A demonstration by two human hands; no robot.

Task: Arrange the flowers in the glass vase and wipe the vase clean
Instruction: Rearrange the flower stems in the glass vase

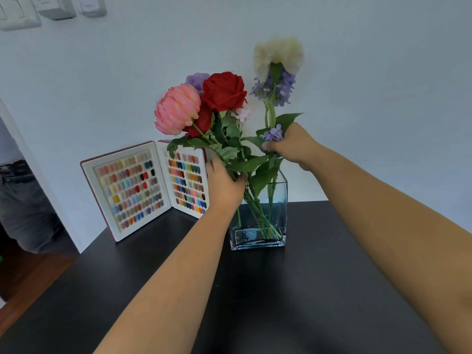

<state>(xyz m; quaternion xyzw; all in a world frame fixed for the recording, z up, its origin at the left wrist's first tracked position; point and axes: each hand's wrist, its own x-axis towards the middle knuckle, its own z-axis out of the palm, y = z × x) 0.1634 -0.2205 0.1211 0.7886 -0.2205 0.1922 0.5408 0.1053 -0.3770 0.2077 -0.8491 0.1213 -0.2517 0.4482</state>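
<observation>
My left hand (224,185) is closed around a bunch of stems just above the rim of the vase (279,200), at frame centre on the black table (293,290). That bunch carries the rose (224,90) and the pink bloom (177,108). My right hand (293,145) pinches the stem of the cream flower (278,56), right of the bunch, with its lower end already in the glass.

To do this well, I'd keep the left grip steady so the bunch doesn't splay. Then I'd ease the cream stem down along the right wall until it seats on the bottom, and let go gently. The vase looks light enough to tip if I lean on it.

The swatch book (143,187) at centre left shows colour chips only. I can read no writing anywhere.
</observation>
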